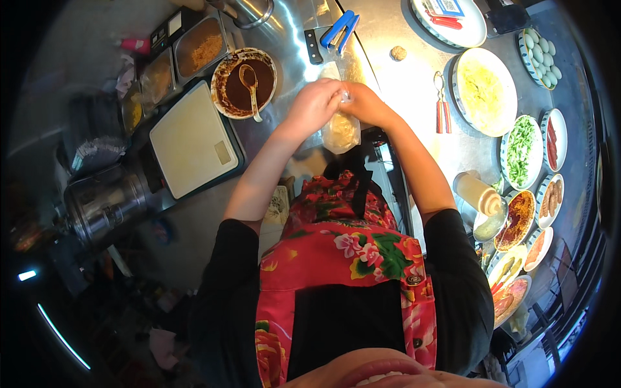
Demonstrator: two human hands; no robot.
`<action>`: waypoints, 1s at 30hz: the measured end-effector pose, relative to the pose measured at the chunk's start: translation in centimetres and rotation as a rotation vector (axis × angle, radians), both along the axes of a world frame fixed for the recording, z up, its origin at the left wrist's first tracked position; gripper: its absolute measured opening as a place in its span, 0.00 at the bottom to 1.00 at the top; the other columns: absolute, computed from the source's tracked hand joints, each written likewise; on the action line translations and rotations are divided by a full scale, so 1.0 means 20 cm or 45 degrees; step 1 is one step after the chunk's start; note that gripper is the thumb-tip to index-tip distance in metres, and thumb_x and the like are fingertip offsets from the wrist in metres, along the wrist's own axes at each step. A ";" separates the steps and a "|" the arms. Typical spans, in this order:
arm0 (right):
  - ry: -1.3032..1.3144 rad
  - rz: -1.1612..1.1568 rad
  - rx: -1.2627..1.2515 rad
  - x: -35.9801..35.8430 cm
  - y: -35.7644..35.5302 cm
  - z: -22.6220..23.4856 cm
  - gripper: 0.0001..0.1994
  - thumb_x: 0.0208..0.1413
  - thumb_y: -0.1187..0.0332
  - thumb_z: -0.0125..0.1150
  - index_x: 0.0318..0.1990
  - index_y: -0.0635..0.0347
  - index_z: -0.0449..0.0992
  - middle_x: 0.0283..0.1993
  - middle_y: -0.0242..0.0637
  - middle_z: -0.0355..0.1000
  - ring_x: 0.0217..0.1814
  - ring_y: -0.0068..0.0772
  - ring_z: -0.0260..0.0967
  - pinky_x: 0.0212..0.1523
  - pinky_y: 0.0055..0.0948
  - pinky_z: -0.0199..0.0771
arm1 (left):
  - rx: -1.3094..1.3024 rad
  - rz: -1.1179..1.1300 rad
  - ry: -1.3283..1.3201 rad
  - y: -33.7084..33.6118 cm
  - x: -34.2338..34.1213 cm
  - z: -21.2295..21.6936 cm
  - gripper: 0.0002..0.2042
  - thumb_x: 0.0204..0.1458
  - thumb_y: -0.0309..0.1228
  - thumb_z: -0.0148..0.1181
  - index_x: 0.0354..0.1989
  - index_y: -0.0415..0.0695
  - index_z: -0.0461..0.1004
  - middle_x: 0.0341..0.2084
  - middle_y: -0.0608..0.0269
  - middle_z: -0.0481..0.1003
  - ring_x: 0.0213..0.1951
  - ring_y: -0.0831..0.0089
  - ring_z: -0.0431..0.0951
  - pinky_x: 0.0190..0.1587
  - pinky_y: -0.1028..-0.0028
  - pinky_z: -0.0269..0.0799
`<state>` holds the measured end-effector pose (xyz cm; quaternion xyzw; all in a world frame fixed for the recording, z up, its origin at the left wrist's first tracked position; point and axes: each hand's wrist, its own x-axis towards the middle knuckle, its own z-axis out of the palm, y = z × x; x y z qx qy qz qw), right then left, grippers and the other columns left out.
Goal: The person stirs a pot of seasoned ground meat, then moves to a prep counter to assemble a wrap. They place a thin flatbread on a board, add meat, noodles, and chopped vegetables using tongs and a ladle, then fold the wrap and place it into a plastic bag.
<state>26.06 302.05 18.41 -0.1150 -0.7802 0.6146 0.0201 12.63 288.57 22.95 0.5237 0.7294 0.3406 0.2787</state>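
Both my hands meet over the metal worktop at the top middle. Between them hangs a see-through plastic bag (341, 133) with pale yellowish food inside. My left hand (312, 105) is closed, its fingertips pinching the gathered top of the bag. From the other side my right hand (367, 104) is also closed on the bag's neck, its fingers touching the left ones. The fingertips partly hide the bag's neck. Just beyond my hands lie a black-handled tool (313, 48) and blue-handled tongs or a clip (340, 31).
To the left are a bowl of dark sauce (226, 94) with a spoon (250, 87), a pale board-like surface (191, 139) and metal food trays (200, 52). On the right stand a large bowl of yellow shreds (484, 92), chopped greens (521, 149), a squeeze bottle (475, 192) and eggs (540, 57).
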 end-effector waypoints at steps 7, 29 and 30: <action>-0.415 -0.142 -0.723 -0.06 0.05 -0.07 0.08 0.64 0.65 0.61 0.42 0.60 0.74 0.37 0.32 0.75 0.34 0.19 0.74 0.37 0.19 0.75 | -0.336 -0.014 0.445 -0.05 -0.03 0.00 0.07 0.56 0.27 0.58 0.40 0.40 0.76 0.39 0.51 0.73 0.47 0.52 0.74 0.47 0.59 0.69; 0.309 -0.524 0.985 0.12 -0.14 0.08 0.08 0.53 0.71 0.60 0.41 0.60 0.75 0.35 0.40 0.70 0.37 0.41 0.73 0.38 0.36 0.75 | -0.300 -0.147 1.091 0.01 -0.08 0.08 0.11 0.48 0.27 0.54 0.37 0.50 0.82 0.28 0.61 0.79 0.38 0.55 0.79 0.39 0.55 0.70; 0.144 -0.627 0.899 0.15 -0.18 0.08 0.10 0.55 0.72 0.61 0.44 0.61 0.76 0.36 0.39 0.72 0.37 0.39 0.74 0.39 0.34 0.76 | -0.224 -0.030 1.025 0.02 -0.05 0.14 0.11 0.48 0.25 0.55 0.38 0.47 0.81 0.33 0.57 0.80 0.40 0.53 0.79 0.42 0.56 0.74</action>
